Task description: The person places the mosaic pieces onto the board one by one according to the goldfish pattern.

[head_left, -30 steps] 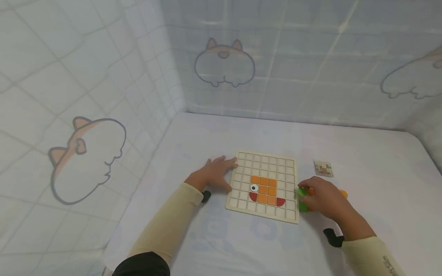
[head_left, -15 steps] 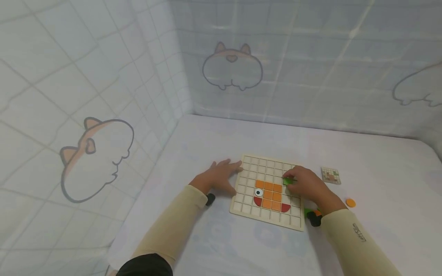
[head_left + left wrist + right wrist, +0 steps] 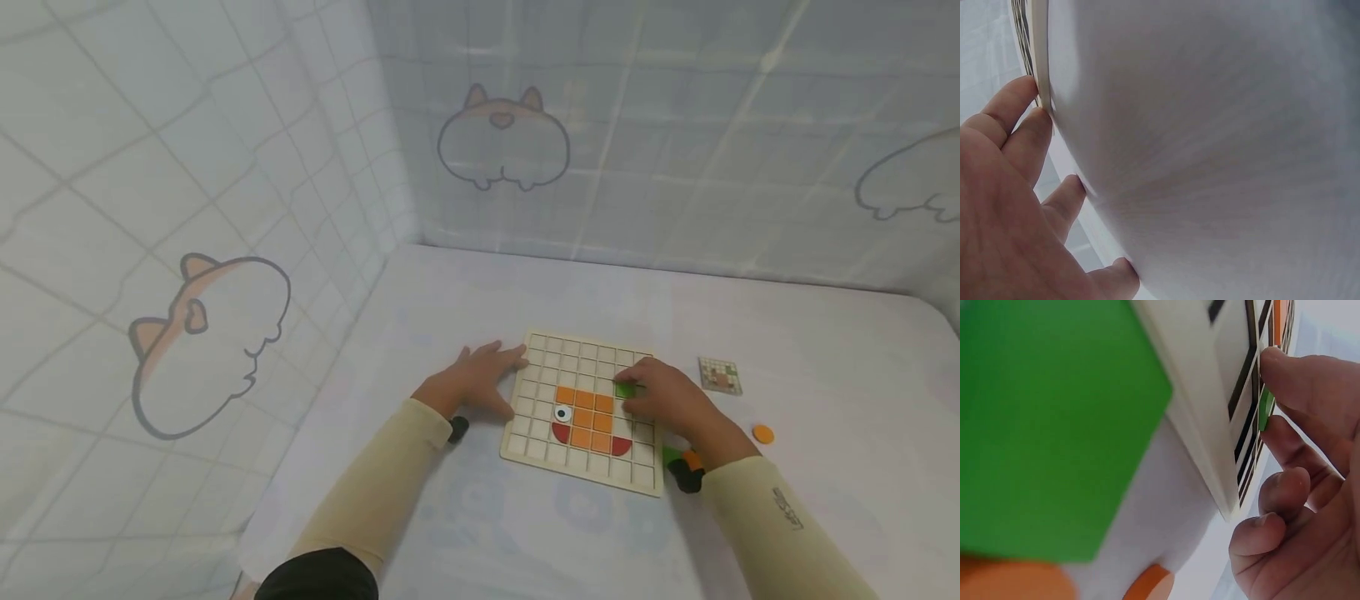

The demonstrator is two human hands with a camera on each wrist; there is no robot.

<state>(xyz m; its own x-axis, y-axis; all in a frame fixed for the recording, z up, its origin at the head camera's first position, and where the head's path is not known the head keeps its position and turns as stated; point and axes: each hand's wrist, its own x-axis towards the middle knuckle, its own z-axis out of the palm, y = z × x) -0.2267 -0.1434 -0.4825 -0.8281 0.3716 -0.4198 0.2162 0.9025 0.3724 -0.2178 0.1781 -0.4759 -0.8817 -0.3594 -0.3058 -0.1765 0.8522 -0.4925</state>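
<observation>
A pale square grid board (image 3: 542,408) lies flat on the table, seen in the head view. On it sit several orange square tiles (image 3: 583,418), a round eye piece (image 3: 562,412) and two red curved pieces (image 3: 621,447). My left hand (image 3: 480,379) rests at the board's left edge with fingers spread; in the left wrist view fingertips (image 3: 1038,119) touch that edge. Over the board's right part, my right hand (image 3: 663,396) pinches a green tile (image 3: 624,389) between thumb and index finger. The right wrist view shows this green tile (image 3: 1264,409) at the grid, partly covered by fingers.
Beside the board's right edge, below my right wrist, lie a loose green piece (image 3: 672,455) and an orange piece (image 3: 692,460). Farther right are an orange disc (image 3: 763,433) and a small pattern card (image 3: 720,376). Patterned curtain-like walls (image 3: 502,217) enclose the table's back and left.
My right hand has moved from the loose pieces beside the board up and left onto the grid, carrying a green tile. The left hand stays at the board's left edge.
</observation>
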